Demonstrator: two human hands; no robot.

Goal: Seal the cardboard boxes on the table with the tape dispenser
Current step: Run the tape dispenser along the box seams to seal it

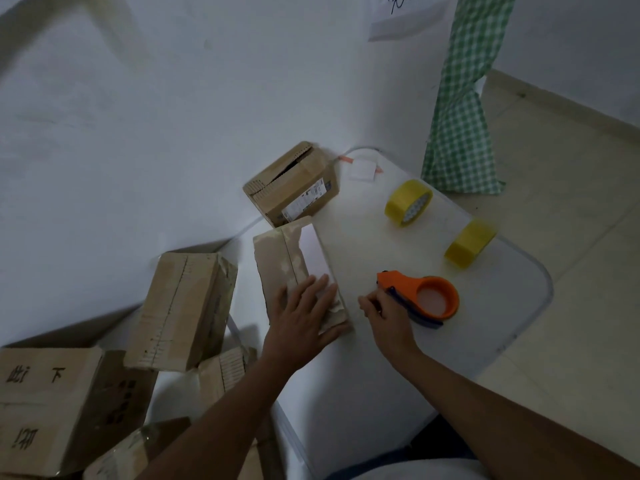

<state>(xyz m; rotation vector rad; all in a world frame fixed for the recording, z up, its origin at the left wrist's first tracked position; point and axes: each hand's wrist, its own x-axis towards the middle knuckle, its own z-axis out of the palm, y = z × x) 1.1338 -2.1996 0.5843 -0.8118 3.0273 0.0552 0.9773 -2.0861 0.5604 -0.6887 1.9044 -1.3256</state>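
Dim light on a plain white wall [145, 126] beyond the fingers, a white round-cornered table [485, 320] under them, pale tiled floor [571, 209] to their right, green checked cloth [460, 109] hanging far ahead and right.

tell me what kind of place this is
Probably a makeshift home packing corner: a small white table against a bare wall, worn cardboard boxes piled beside it, yellow tape rolls and an orange tape dispenser.
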